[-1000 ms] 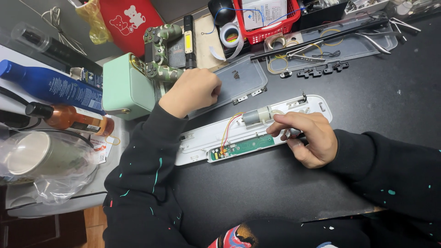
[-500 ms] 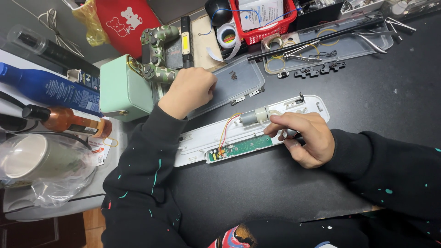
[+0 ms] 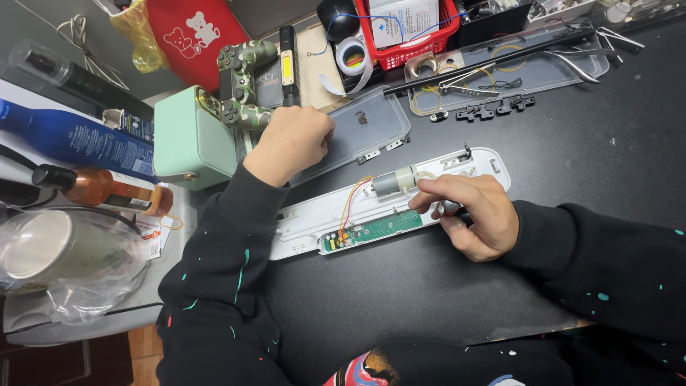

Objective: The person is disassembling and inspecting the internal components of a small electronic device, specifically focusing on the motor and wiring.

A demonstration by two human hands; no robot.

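black work table fills most of the view. long white opened device housing lies slanted across its middle, inside facing up. clear plastic tray lid sits just above the housing, a second clear tray with pliers and small black parts beyond it. mint green box at the left edge of the table, touching a camouflage game controller. blue bottle and amber sauce bottle lie further left, metal cup in a plastic bag below them. red basket at the top. left hand is clenched into a fist, resting on the near end of the tray lid beside the controller; cannot tell if it holds anything. right hand rests on the right part of the housing, fingers curled and pinching a small grey part at the housing edge. green circuit board sits in the housing left of that hand, small silver motor just above it, orange and yellow wires run between them.
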